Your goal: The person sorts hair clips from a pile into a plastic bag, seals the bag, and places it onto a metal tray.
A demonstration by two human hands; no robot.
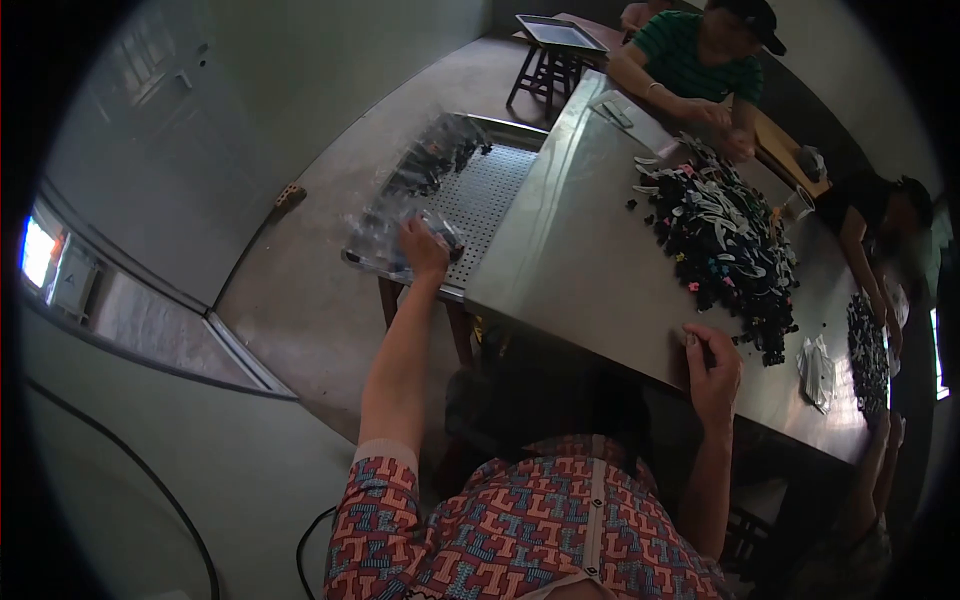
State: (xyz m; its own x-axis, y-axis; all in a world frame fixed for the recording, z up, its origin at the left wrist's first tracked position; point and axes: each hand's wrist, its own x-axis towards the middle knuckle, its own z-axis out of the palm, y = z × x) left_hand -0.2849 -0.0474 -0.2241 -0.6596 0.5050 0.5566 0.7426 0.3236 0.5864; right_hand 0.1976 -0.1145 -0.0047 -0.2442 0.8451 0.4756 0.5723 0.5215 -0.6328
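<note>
My left hand (424, 248) reaches over a perforated metal tray (490, 200) at the left. Its fingers are closed on a clear plastic bag (437, 226) with dark contents, which the fingers partly cover. More clear bags of small dark pieces (425, 160) lie along the tray's far and left sides. Above the front edge of the metal table (560, 260), my right hand (713, 378) is loosely curled, thumb apart from the fingers, with nothing visible in it. Beyond it spreads a pile of small black, white and coloured pieces (725, 230).
Across the table a person in a green striped top (690, 50) handles pieces. Another person (870, 220) works at the right by a second dark pile (868, 350). Flat plastic bags (817, 375) and a cup (798, 205) stand nearby. A stool with a tray (560, 35) is behind.
</note>
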